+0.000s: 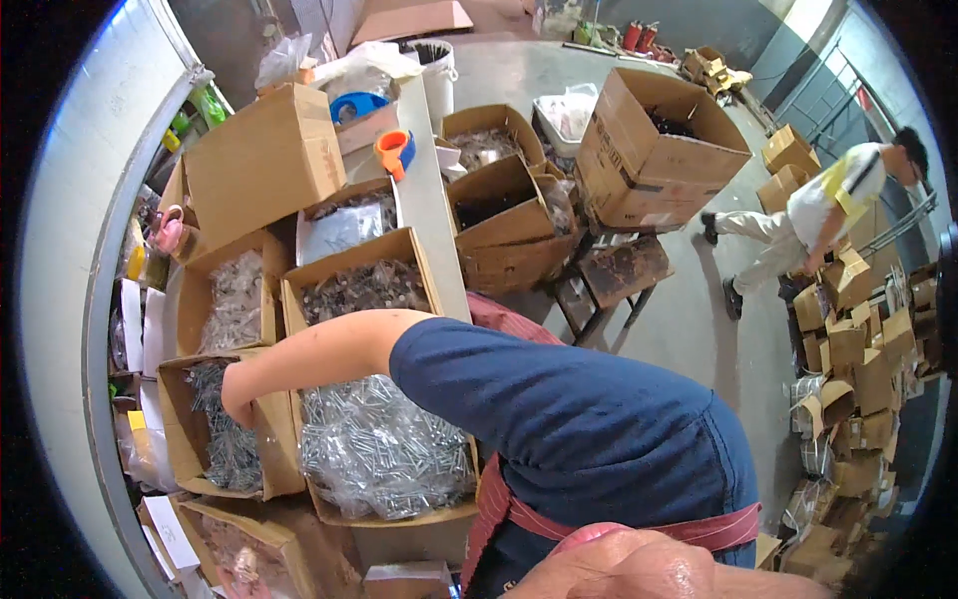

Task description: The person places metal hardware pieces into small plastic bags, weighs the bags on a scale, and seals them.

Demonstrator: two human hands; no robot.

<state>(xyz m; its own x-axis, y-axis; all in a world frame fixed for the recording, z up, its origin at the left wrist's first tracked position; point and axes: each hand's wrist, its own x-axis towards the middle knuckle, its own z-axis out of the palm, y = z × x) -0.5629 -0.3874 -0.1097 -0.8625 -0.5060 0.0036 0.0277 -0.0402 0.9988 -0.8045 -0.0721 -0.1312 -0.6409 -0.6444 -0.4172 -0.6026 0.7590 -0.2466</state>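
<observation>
My right hand (238, 397) reaches across my body to the left, into an open cardboard box of long grey nails (222, 449). The fingers are curled down among the nails, and I cannot tell whether they hold any. My blue sleeve (559, 419) and red striped apron (499, 499) fill the lower middle. Beside the hand stands a box holding a clear bag of shiny silver screws (384, 454). My left hand is out of sight.
More open boxes of dark screws (364, 288) and bagged fasteners (235, 299) crowd the bench. An orange tape dispenser (396, 152) lies on a white shelf. A large carton (659, 150) and a rusty stool (624, 272) stand right. Another person (818, 210) bends over stacked small cartons (858, 359).
</observation>
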